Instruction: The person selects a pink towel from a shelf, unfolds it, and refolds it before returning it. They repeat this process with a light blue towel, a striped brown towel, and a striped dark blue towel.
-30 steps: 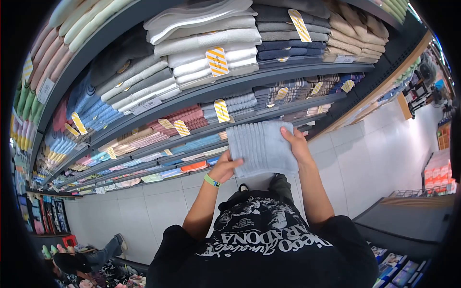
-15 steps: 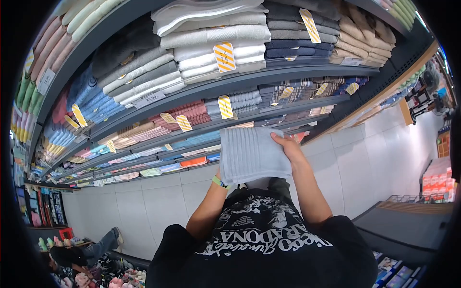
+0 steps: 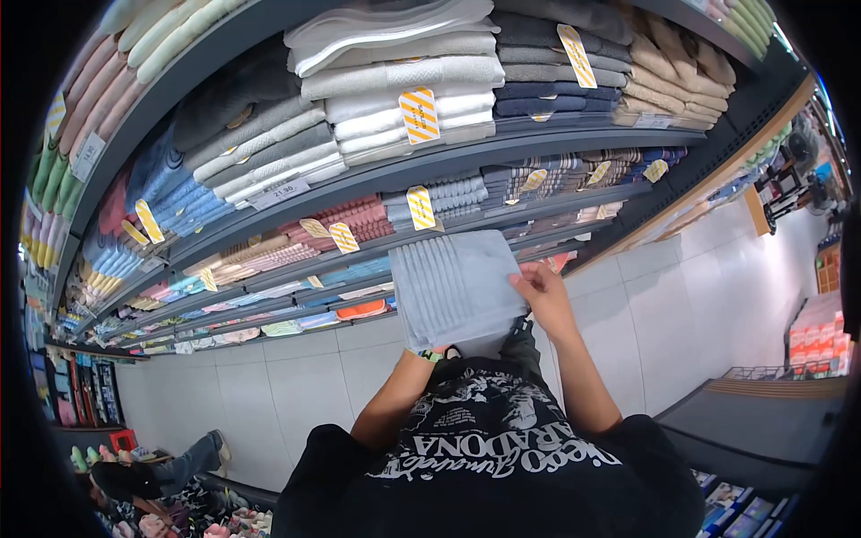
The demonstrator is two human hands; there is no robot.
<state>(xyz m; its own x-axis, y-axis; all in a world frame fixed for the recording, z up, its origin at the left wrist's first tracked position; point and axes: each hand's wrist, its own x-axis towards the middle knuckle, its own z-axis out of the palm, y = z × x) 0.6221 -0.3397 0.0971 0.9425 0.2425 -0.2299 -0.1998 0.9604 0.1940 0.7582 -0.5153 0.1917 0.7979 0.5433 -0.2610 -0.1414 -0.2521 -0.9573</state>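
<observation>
Along the far left of the head view, I saw folded green towels (image 3: 54, 170) on a shelf and, low down, another person's jeans (image 3: 184, 471) near a small red object (image 3: 123, 439). Next came the main rack: a price label (image 3: 277, 195) reading 21.90, dusky pink towels (image 3: 354, 215) one tier below it, and an orange-red item (image 3: 361, 309) farther down. Stacked white towels (image 3: 399, 79) stood above these, with a yellow-striped tag (image 3: 419, 115) at their front.

Near the middle, the left hand (image 3: 437, 349) was almost wholly under the blue-grey towel (image 3: 457, 282), just past a green wristband (image 3: 430, 356); its fingers were hidden from me, so I could not tell whether they were closed on the cloth. That towel was folded, its ribbed band toward the left, between the rack and the person's black T-shirt (image 3: 484, 484) (the one with large white lettering). The right hand (image 3: 545, 298) was at the towel's right edge, thumb and forefinger tips close together; whether they pinched the fabric I could not make out. Beyond it lay pale floor tiles (image 3: 655, 305), and at the far right stood red-and-white boxes (image 3: 812, 341).
</observation>
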